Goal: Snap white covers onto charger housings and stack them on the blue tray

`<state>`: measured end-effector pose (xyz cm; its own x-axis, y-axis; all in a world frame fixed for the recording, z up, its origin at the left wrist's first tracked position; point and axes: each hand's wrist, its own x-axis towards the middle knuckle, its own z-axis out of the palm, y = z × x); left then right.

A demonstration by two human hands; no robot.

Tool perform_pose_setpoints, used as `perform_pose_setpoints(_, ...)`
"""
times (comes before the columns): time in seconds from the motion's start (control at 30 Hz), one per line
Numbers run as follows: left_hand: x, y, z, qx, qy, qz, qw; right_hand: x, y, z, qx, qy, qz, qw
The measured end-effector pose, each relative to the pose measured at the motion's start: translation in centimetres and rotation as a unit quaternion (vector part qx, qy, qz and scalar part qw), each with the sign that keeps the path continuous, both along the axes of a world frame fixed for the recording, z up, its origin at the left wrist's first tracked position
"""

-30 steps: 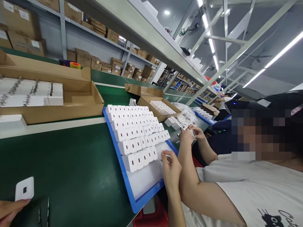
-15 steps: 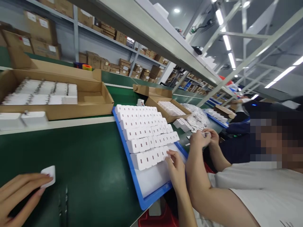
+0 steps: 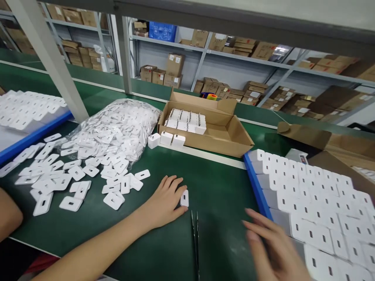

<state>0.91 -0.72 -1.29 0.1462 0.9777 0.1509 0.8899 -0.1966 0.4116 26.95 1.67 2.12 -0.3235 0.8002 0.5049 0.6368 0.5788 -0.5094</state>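
Observation:
My left hand (image 3: pixel 166 201) rests low over the green bench with its thumb and forefinger at the two ends of a small white slotted cover plate (image 3: pixel 184 198). Just right of it, black tweezers (image 3: pixel 195 238) lie on the bench, points away from me. My right hand (image 3: pixel 274 244) is smeared by motion, its fingers apart and nothing seen in them. It is beside a blue-rimmed tray (image 3: pixel 258 189) with rows of white charger housings (image 3: pixel 307 197), each with a slot in its end face.
Loose white cover plates (image 3: pixel 70 203) and a clear bag of them (image 3: pixel 117 121) cover the left side. Behind stands an open carton (image 3: pixel 231 134) of white blocks with pins. Another blue tray (image 3: pixel 35 134) sits far left. A person's arm (image 3: pixel 8 214) shows at the left edge.
The view has swung left. My right hand has come away from the charger housings in the tray toward the middle of the bench. My left hand still has the cover plate, now lower against the bench.

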Motion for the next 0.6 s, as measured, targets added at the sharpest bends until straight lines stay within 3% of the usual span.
perform_pose_setpoints(0.13,0.1,0.0,-0.2,0.013,0.001,-0.011,1.0,-10.4,2.8,2.2,-0.067,-0.022,0.131,0.989)
perform_pose_setpoints(0.2,0.1,0.0,0.0,0.014,-0.003,-0.016,1.0,-14.6,5.8,3.7,-0.099,-0.031,0.136,0.985)
perform_pose_setpoints(0.3,-0.1,0.0,0.3,0.013,-0.011,-0.019,1.0,-19.5,12.1,6.0,-0.084,-0.061,0.09,0.991)
perform_pose_setpoints(0.43,-0.4,0.1,0.6,0.016,-0.021,-0.022,0.999,-23.7,20.1,8.0,-0.107,-0.14,0.021,0.984)
perform_pose_setpoints(0.6,-0.2,0.4,0.6,0.026,-0.027,-0.022,0.999,-24.7,25.0,7.1,-0.207,-0.24,-0.031,0.948)
